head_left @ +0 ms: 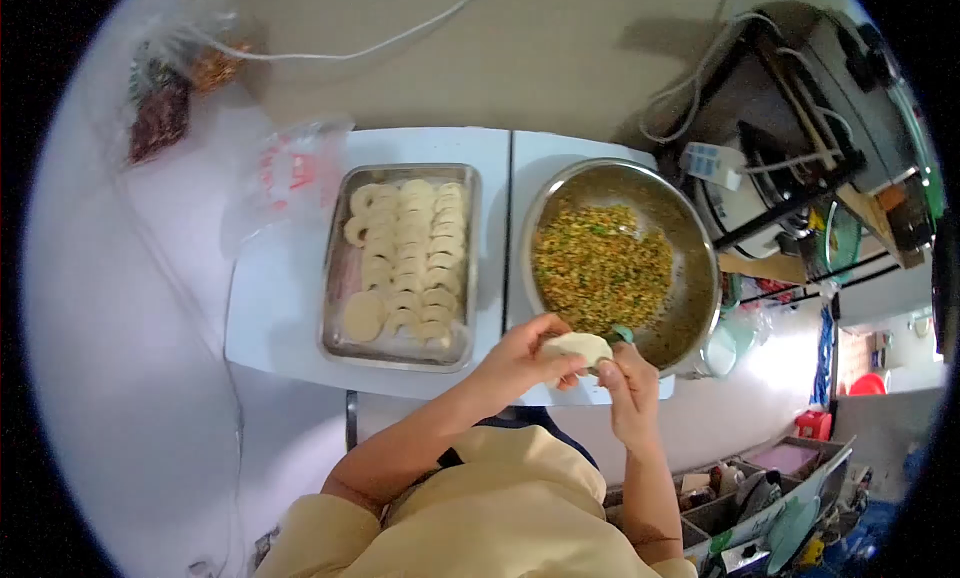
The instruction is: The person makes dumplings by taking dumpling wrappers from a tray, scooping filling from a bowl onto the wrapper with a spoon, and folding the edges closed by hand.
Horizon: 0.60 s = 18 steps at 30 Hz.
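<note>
Between my two hands, over the near rim of the steel bowl, is a pale folded dough piece (578,350). My left hand (532,356) pinches its left side; my right hand (628,380) has fingers closed at its right end. A small green-tipped thing (622,333) sticks up by my right fingers; its lower part is hidden. The big steel bowl (706,240) holds chopped orange, yellow and green filling (600,263). To the left, a steel tray (400,358) holds overlapping rows of round dough wrappers (410,248), with one round wrapper (364,316) at its near left.
A clear plastic bag with red print (300,173) lies at the table's (280,308) back left corner. Hanging bags (160,118) are at the far left. A black rack (770,223) with appliances stands right of the bowl. Boxes of items (715,508) sit low at right.
</note>
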Each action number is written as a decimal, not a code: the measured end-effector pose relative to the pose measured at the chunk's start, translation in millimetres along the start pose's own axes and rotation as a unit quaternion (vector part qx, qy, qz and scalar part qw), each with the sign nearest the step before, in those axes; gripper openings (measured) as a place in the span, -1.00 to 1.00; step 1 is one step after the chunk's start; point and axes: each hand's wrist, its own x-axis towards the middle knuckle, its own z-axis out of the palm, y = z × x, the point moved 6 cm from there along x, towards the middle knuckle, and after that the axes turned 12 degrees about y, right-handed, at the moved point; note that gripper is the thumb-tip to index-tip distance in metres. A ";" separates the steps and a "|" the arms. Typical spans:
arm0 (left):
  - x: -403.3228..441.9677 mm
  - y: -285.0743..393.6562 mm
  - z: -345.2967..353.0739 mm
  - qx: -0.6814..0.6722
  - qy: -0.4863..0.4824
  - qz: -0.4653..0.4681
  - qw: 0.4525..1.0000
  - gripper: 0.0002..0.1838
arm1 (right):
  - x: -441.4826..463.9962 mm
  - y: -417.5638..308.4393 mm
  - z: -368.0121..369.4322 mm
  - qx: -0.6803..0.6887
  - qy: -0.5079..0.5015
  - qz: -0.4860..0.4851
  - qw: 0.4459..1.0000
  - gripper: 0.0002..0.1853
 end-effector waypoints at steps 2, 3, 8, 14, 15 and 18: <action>-4.0 1.6 -8.9 0.005 -0.012 -0.007 1.000 -0.72 | -2.6 6.9 2.7 0.009 -0.026 0.032 0.999 -0.76; -6.2 1.5 -10.8 0.009 -0.037 -0.016 0.999 -0.71 | -3.4 5.6 7.7 0.013 -0.032 0.030 0.999 -0.76; -17.2 1.5 -25.8 0.056 -0.081 -0.030 0.995 -0.35 | -1.4 -2.5 34.4 0.028 -0.018 0.074 0.997 -0.79; -21.7 8.0 -52.6 0.295 0.018 0.112 0.949 -0.44 | 1.5 -24.3 87.9 -0.178 0.004 -0.112 0.978 -0.83; -23.1 10.9 -60.8 0.347 0.072 0.087 0.931 -0.46 | -0.3 -23.6 98.3 -0.177 0.003 -0.113 0.978 -0.83; -23.4 3.7 -83.4 0.291 0.175 0.115 0.934 -0.49 | -6.2 -12.8 127.8 -0.258 0.045 -0.186 0.947 -0.60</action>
